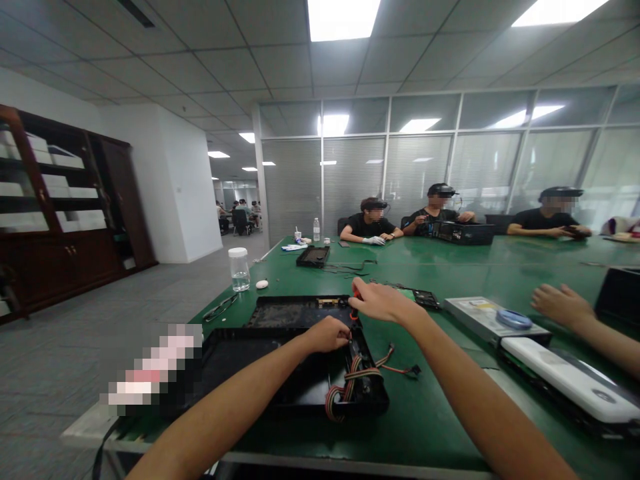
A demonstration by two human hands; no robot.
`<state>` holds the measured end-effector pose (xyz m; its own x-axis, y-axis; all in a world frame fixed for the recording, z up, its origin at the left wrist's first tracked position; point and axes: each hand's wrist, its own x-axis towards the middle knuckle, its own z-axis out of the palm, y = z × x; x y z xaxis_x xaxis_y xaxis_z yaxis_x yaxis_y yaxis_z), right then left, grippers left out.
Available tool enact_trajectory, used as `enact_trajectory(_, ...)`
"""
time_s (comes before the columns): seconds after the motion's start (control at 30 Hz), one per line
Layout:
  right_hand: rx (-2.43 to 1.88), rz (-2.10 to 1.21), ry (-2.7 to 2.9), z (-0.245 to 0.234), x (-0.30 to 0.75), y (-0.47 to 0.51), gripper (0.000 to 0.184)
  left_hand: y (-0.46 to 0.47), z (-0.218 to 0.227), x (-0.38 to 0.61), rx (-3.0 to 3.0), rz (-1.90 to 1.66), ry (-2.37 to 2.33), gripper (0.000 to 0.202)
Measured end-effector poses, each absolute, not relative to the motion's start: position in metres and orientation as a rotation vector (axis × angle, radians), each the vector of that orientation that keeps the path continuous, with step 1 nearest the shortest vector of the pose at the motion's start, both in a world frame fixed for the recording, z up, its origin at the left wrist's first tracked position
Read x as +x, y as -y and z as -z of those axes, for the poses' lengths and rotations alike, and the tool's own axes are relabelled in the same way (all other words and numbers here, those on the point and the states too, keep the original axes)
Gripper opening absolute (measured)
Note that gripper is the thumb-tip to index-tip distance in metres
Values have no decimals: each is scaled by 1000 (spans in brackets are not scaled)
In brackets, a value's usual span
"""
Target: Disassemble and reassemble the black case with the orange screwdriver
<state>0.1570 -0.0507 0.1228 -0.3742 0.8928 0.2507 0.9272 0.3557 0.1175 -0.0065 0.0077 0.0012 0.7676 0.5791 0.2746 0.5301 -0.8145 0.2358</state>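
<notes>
Head view: an open black case (pixel 280 360) lies on the green table (pixel 435 413) right in front of the person, and everything else is placed from it. Far to the left of the case, off the table, stands a dark wooden cabinet (pixel 60 207). Beyond the case's left corner is a clear jar (pixel 239 269) with a white lid, and a small white lump (pixel 262 284) lies just beside it.

The left hand (pixel 327 333) reaches in over the case's right part. Its fingers are curled shut at the inner wall, and whether they pinch anything is hidden. Just above it, over the case's back right corner, the right hand (pixel 383 301) is clenched round a red-handled screwdriver (pixel 355 305), which points down into the case towards the left hand.

A bundle of striped cables (pixel 353 383) spills over the case's front right corner onto the table. To the right of the case lies a silver drive (pixel 475 317) with a blue ring (pixel 514 319) on top, and nearer the front a long white panel (pixel 570 381). Farther right, a co-worker's hand (pixel 560 304) rests loosely spread above the table.
</notes>
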Motion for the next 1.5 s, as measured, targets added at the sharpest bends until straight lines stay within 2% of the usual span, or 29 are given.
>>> enact_trajectory(0.17, -1726, 417, 2421, -124, 159, 46, 47, -11, 1, -7, 2830, -511, -858, 13)
enact_trajectory(0.3, -1628, 353, 2499, -124, 158, 48, 39, -11, 1, -8, 2834, -496, -868, 15)
enact_trajectory(0.43, -1722, 526, 2404, -122, 156, 52, 45, -9, -1, -8, 2843, -480, -871, 15)
enact_trajectory(0.53, -1724, 515, 2417, -121, 155, 53, 40, -9, -1, -8, 2846, -485, -863, 14)
enact_trajectory(0.63, -1753, 499, 2419, -121, 155, 55, 42, -9, -1, -8, 2859, -497, -848, 13)
enact_trajectory(0.83, -1668, 422, 2498, -124, 154, 59, 31, -9, -1, -8, 2855, -539, -797, 13)
enact_trajectory(1.03, -1661, 398, 2495, -125, 152, 59, 34, -8, -1, -8, 2851, -535, -802, 14)
enact_trajectory(1.17, -1710, 422, 2449, -125, 152, 59, 44, -8, -1, -7, 2869, -530, -779, 13)
enact_trajectory(1.5, -1612, 371, 2491, -124, 153, 57, 45, -6, -2, -8, 2886, -510, -806, 12)
